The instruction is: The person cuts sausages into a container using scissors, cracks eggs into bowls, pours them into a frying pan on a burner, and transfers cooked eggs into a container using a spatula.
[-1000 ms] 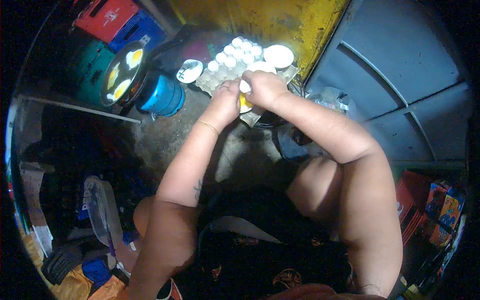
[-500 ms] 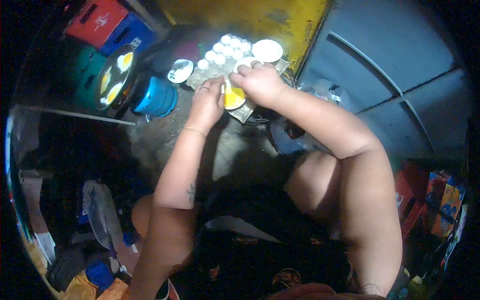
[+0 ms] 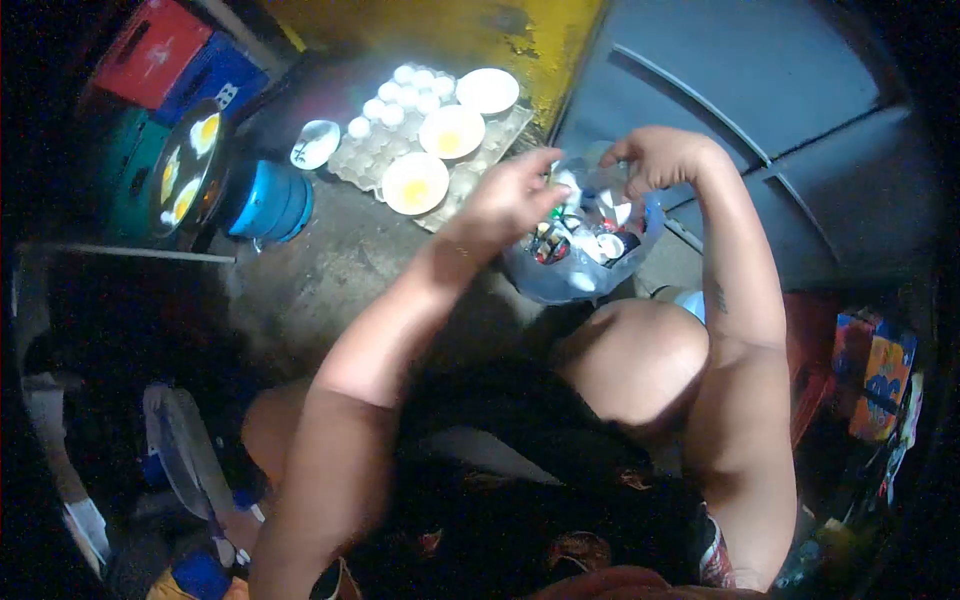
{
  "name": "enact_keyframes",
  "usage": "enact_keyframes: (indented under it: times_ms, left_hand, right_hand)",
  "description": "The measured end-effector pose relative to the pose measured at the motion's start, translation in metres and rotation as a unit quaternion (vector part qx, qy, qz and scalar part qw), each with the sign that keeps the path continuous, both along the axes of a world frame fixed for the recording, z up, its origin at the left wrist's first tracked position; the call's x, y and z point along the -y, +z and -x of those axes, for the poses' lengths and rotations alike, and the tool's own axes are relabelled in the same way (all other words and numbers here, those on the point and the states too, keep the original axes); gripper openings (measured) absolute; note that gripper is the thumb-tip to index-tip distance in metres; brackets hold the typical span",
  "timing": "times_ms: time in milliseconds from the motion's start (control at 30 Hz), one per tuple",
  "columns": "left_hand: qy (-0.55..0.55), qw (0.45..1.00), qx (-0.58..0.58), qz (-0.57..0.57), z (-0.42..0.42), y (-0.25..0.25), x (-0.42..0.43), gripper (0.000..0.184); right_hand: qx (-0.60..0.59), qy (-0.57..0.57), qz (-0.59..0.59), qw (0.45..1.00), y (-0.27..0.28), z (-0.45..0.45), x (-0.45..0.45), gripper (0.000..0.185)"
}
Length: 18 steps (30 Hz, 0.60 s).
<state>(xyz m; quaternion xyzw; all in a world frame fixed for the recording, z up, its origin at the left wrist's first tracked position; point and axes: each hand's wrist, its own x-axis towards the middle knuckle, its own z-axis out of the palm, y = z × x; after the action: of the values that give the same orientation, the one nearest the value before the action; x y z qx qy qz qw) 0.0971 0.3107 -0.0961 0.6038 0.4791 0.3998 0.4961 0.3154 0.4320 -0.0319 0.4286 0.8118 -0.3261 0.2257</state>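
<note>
Away from the near bowl [image 3: 415, 207] and out over the plastic bag [image 3: 568, 286], my left hand [image 3: 512, 200] and my right hand [image 3: 672, 158] are both hovering now, where a second ago they were meeting above that bowl. My right fingers are parting and curling downward, with nothing showing between them; my left fingers are bending toward the bag too, but blur is hiding whether they are pinching any shell. White pieces [image 3: 617, 212] that look like broken shell are lying among the rubbish inside it.

As I'm judging it, the cracking is partly done: raw egg is sitting in the near bowl and the middle bowl [image 3: 470, 121], the far bowl [image 3: 487, 91] is showing only white, and whole eggs [image 3: 390, 115] are sitting in the carton tray [image 3: 356, 166], which appears to be carrying the bowls. Fried eggs [image 3: 204, 136] are lying in the pan [image 3: 192, 172] beside the blue canister [image 3: 270, 205].

Grey floor [image 3: 320, 245] is stretching below, and a yellow wall [image 3: 400, 30] is meeting a grey metal panel [image 3: 780, 80].
</note>
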Motion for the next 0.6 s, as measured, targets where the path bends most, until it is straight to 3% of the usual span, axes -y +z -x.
enact_keyframes:
  times_ms: [67,167,200,300,333,400,500,600]
  left_hand:
    - [0.036,0.971,-0.135,-0.196,-0.003,-0.018,-0.012,0.039]
    - [0.159,0.958,-0.164,-0.174,0.029,-0.017,-0.034,0.034]
    - [0.234,0.928,-0.217,-0.192,0.048,-0.016,-0.045,0.029]
    - [0.317,0.869,-0.331,-0.186,0.137,-0.041,-0.096,0.029]
    - [0.330,0.853,-0.370,-0.163,0.164,-0.057,-0.112,0.030]
    - [0.242,0.820,-0.502,-0.131,0.200,-0.074,-0.134,0.035]
    - [0.160,0.786,-0.595,-0.056,0.202,-0.086,-0.150,0.036]
    - [0.142,0.757,-0.637,-0.006,0.183,-0.083,-0.147,0.036]
  right_hand:
    - [-0.001,0.038,-0.090,0.995,-0.018,-0.008,-0.003,0.062]
    - [-0.012,0.004,-0.140,0.990,-0.018,0.002,0.003,0.062]
    - [-0.018,-0.015,-0.146,0.989,-0.017,0.004,0.005,0.062]
    - [-0.123,-0.035,-0.147,0.981,-0.026,0.004,0.001,0.052]
    - [-0.174,-0.065,-0.100,0.977,-0.029,0.006,-0.002,0.048]
    - [-0.274,-0.126,-0.006,0.954,-0.034,0.013,-0.007,0.039]
    - [-0.407,-0.308,0.213,0.833,-0.045,0.022,-0.012,0.030]
    - [-0.504,-0.357,0.299,0.728,-0.054,0.040,-0.011,0.029]
